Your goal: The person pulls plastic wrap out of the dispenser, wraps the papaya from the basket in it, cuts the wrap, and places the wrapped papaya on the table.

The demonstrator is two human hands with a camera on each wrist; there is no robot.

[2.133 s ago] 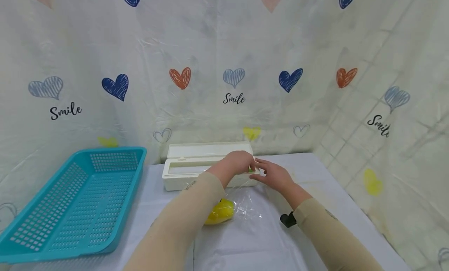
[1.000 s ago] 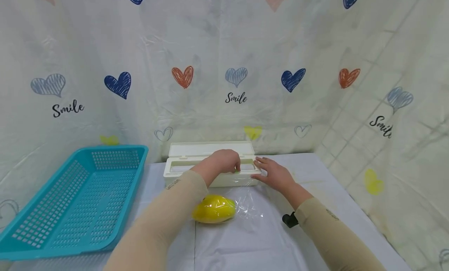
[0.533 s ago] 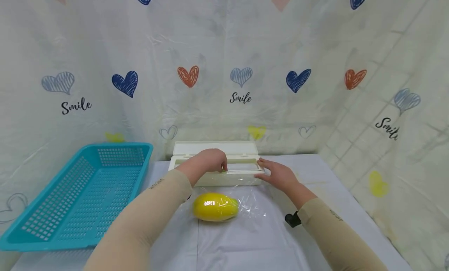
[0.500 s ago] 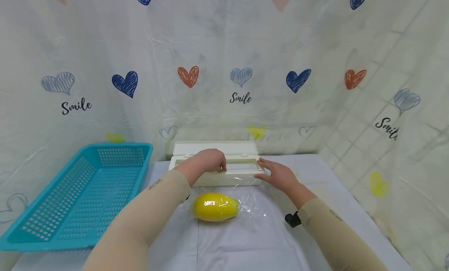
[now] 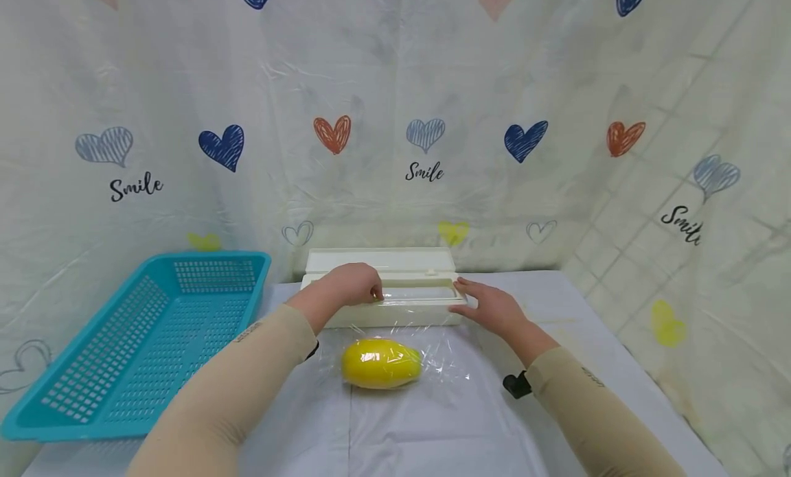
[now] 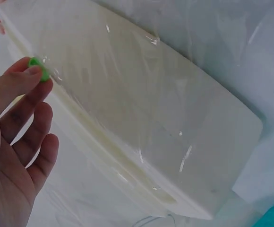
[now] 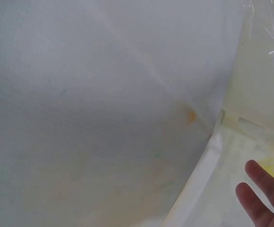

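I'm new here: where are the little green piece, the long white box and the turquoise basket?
green piece (image 6: 44, 74): left wrist view, its exposed end
white box (image 5: 395, 317): head view, its front wall
turquoise basket (image 5: 179, 340): head view, its bare floor

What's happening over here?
A person is working at an open white box. Their left hand pinches a small green piece at the box's edge, while their right hand rests at the box's right end. Clear film runs from the box toward a yellow fruit on the table. A blue-green basket sits off to the left.
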